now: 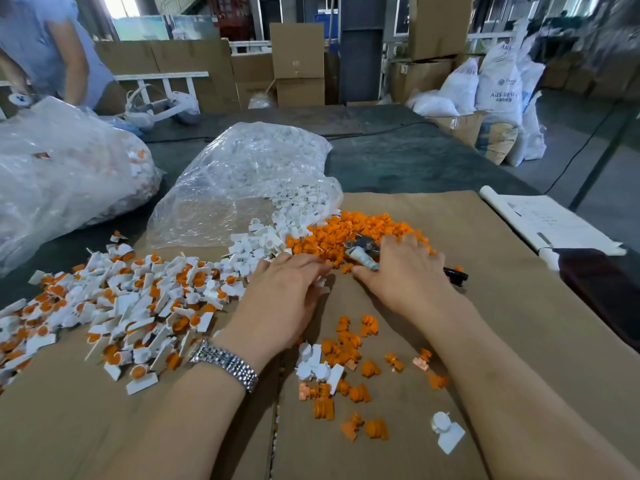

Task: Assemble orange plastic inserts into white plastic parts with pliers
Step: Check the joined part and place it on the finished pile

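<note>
We've a big assembled heap at left—yet loose orange inserts abound (plenty left)—our right hand gripping pliers, left hand fingers flat.

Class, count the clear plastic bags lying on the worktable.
2. One big bag lies at the far left; a second bag of white parts lies behind the centre piles. None seem hidden.

Loose orange inserts heaped centre-far on cardboard, more scattered near-centre, bare white parts piled just left of heap, spilling from clear bag, assembled white-and-orange pieces spread left, pliers lying on heap's near edge, handles mostly hidden
</note>
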